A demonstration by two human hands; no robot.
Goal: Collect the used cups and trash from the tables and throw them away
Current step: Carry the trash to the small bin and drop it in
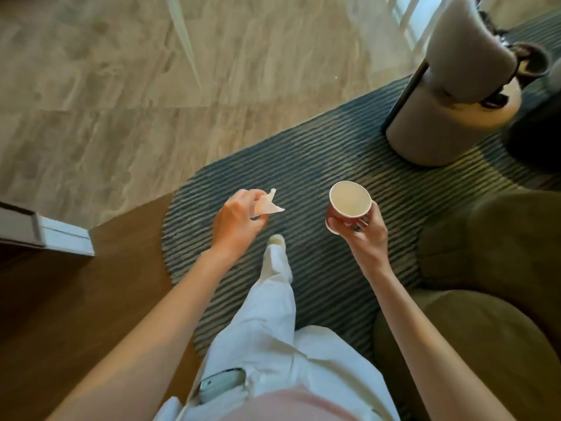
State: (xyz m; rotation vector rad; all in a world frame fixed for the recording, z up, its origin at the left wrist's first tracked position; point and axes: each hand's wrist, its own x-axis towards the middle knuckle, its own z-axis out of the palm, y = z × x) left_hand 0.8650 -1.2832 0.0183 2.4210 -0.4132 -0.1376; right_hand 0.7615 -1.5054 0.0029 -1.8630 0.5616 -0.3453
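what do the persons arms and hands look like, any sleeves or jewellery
Both forearms are bare up to the frame's edge, with no sleeves, gloves or watch in view. The left hand shows no ring or band. The right hand has something small and dark on one finger, perhaps a ring, but it is too blurred to tell.

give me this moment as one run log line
left hand: holds crumpled napkin | right hand: holds red paper cup, upright | walking on striped rug | bin: not in view

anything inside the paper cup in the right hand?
The paper cup looks empty: pale inner wall and bottom show, no liquid or trash. The right hand covers part of its red outside.
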